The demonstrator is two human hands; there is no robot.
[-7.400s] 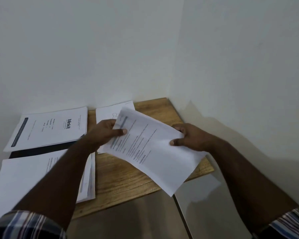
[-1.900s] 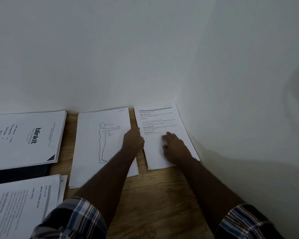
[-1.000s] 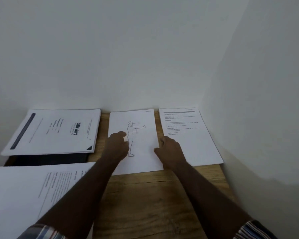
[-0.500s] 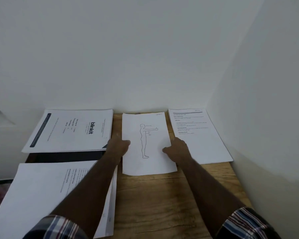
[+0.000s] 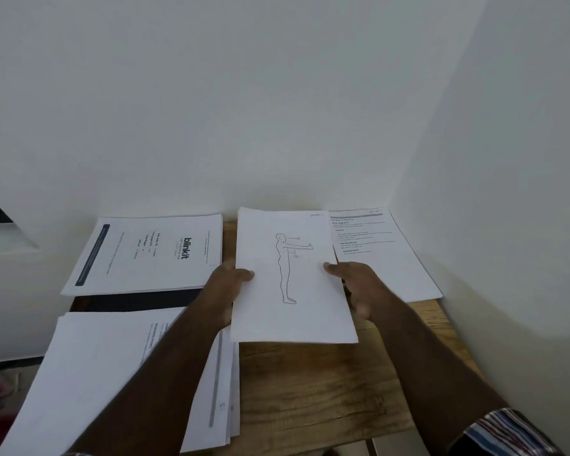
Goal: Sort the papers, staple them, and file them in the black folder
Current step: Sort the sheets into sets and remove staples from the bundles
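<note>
A white sheet with an outline drawing of a standing figure (image 5: 290, 301) is lifted off the wooden table, held by both sides. My left hand (image 5: 226, 287) grips its left edge, thumb on top. My right hand (image 5: 354, 284) grips its right edge. A text sheet (image 5: 382, 255) lies flat by the right wall. A "blinkit" stack (image 5: 145, 255) lies at the back left, on the black folder (image 5: 139, 301). A larger pile of text pages (image 5: 112, 373) lies at the front left, partly under my left forearm.
The wooden table (image 5: 310, 390) sits in a corner, with white walls behind and on the right. Its front edge runs along the lower right. A dark object shows at the far left edge.
The text sheet was laid down by the right wall. Both hands then moved to the figure drawing, took its edges and have now lifted it off the table toward me.
</note>
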